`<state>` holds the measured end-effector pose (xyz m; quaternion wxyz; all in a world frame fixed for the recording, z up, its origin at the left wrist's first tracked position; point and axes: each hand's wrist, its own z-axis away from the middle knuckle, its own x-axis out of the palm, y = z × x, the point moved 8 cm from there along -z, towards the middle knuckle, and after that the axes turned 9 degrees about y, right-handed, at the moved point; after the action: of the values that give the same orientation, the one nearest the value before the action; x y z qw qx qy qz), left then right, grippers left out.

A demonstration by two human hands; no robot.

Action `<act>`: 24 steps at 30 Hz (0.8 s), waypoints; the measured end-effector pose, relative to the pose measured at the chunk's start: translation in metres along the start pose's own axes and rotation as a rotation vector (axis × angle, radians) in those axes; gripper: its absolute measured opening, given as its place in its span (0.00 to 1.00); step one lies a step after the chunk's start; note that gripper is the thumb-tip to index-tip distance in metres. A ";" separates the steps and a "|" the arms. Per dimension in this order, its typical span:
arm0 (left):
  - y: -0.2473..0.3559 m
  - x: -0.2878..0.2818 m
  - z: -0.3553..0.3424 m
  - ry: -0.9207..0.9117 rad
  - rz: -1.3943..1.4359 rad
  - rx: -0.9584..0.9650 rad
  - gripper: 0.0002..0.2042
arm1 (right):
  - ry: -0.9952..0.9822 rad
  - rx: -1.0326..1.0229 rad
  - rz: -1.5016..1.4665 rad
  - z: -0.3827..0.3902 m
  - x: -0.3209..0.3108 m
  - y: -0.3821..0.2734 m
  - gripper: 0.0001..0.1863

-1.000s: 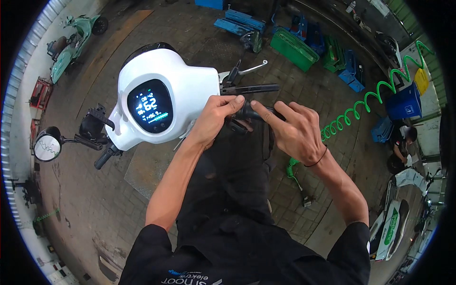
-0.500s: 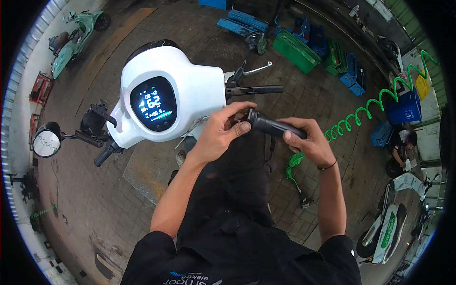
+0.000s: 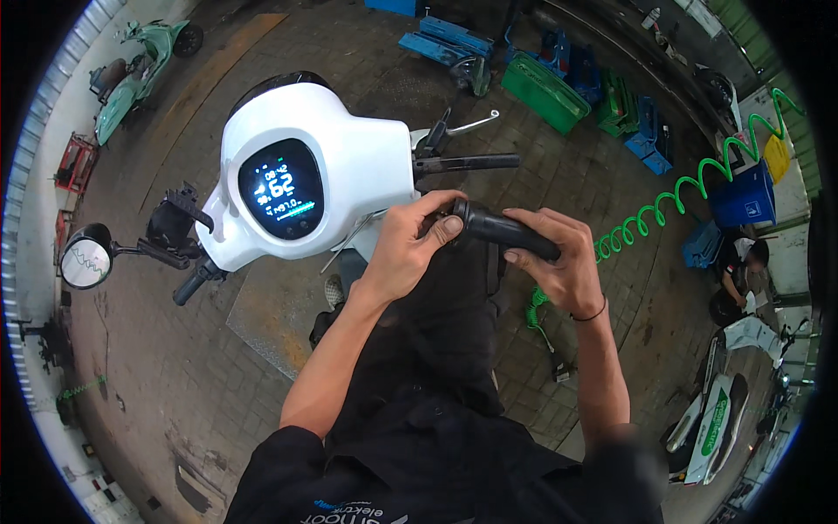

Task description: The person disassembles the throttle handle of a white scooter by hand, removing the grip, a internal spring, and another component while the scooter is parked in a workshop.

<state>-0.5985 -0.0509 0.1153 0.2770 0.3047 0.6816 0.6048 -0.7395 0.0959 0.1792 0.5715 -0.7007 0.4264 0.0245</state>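
Head view. I'm watching both hands working on a black handlebar grip (image 3: 506, 231): a dark rubber tube, matte, lying roughly level, sitting just below the scooter's bare right handlebar stub (image 3: 467, 162) and apart from it. My left hand (image 3: 408, 249) is pinching the grip's inner end w/ thumb and fingers closed round it. My right hand (image 3: 559, 262) is wrapping the outer end, fingers curled shut over it. Just left, the white scooter headset (image 3: 349, 166) is showing a lit display (image 3: 281, 189). Containers: a green crate (image 3: 546, 92) and blue crates (image 3: 650, 131) are sitting on the floor beyond; contents too small to tell. A green coiled hose (image 3: 681, 196) is running past the right hand.
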 end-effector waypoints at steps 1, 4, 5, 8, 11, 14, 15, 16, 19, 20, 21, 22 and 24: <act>0.004 0.002 -0.002 -0.037 -0.017 0.023 0.21 | 0.000 -0.023 -0.011 0.000 -0.001 0.000 0.24; 0.008 0.005 0.000 -0.083 -0.020 0.061 0.22 | 0.005 0.062 -0.161 0.006 0.001 0.008 0.23; 0.009 0.006 0.000 -0.089 -0.005 0.074 0.22 | 0.007 0.059 -0.159 0.005 0.001 0.006 0.23; 0.007 0.002 0.001 -0.106 -0.019 0.004 0.23 | -0.002 0.175 -0.242 0.005 0.004 0.012 0.24; 0.008 0.002 0.002 -0.101 -0.002 0.098 0.24 | -0.131 0.494 -0.409 0.015 0.008 0.028 0.25; 0.006 0.002 0.005 -0.106 -0.039 0.110 0.24 | -0.138 0.553 -0.482 0.020 0.013 0.035 0.26; 0.005 0.002 0.005 -0.101 -0.042 0.113 0.24 | -0.133 0.489 -0.424 0.017 0.012 0.032 0.27; 0.005 0.002 0.005 -0.091 -0.034 0.125 0.24 | -0.125 0.429 -0.363 0.015 0.011 0.029 0.27; 0.006 0.002 0.005 -0.051 -0.034 0.128 0.23 | 0.010 0.202 -0.255 0.010 0.009 0.014 0.24; 0.006 0.001 0.005 -0.021 -0.043 0.117 0.23 | 0.009 0.203 -0.256 0.008 0.008 0.010 0.24; 0.005 0.003 0.007 -0.020 -0.044 0.115 0.23 | 0.000 0.122 -0.101 0.005 0.004 -0.001 0.25; 0.005 0.002 0.008 0.011 -0.041 0.124 0.23 | -0.006 0.038 0.056 0.002 0.003 -0.010 0.27; 0.007 0.000 0.008 0.043 -0.037 0.133 0.23 | 0.022 -0.002 0.043 0.003 0.005 -0.009 0.28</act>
<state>-0.5917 -0.0452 0.1215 0.2525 0.2967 0.7318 0.5592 -0.7289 0.0952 0.1826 0.5656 -0.6921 0.4476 0.0292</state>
